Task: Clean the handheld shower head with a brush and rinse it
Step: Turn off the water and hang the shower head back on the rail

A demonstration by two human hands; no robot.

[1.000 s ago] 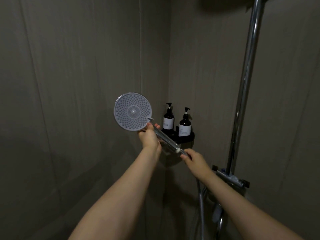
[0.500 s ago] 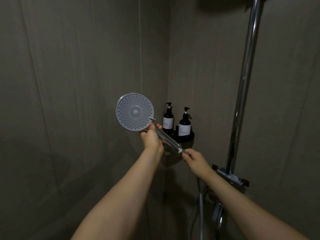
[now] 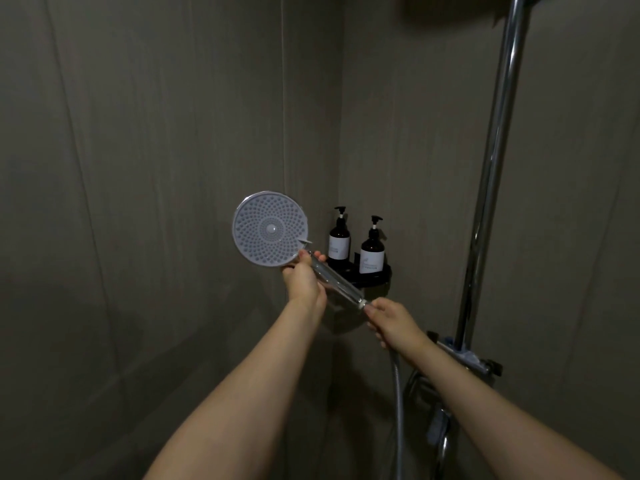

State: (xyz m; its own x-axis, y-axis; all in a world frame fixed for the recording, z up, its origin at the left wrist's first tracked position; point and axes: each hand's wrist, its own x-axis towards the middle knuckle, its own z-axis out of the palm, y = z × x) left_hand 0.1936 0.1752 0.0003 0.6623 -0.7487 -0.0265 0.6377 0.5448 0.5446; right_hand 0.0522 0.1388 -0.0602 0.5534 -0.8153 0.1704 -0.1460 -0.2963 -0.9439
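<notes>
1. Gripping the shower head (image 3: 270, 229) by the top of its clear handle, the left hand (image 3: 303, 279) has its fingers curled round the neck just under the round face.
2. That face, dotted with nozzles, is turned toward the camera and held up in front of the wall corner.
3. The right hand (image 3: 391, 322) pinches the lower end of the handle, where the hose (image 3: 398, 410) joins and hangs down.
4. Behind the handle, two dark pump bottles (image 3: 372, 249) stand upright on a black corner shelf (image 3: 381, 277).
5. A chrome riser pipe (image 3: 495, 168) runs up the right wall.
</notes>
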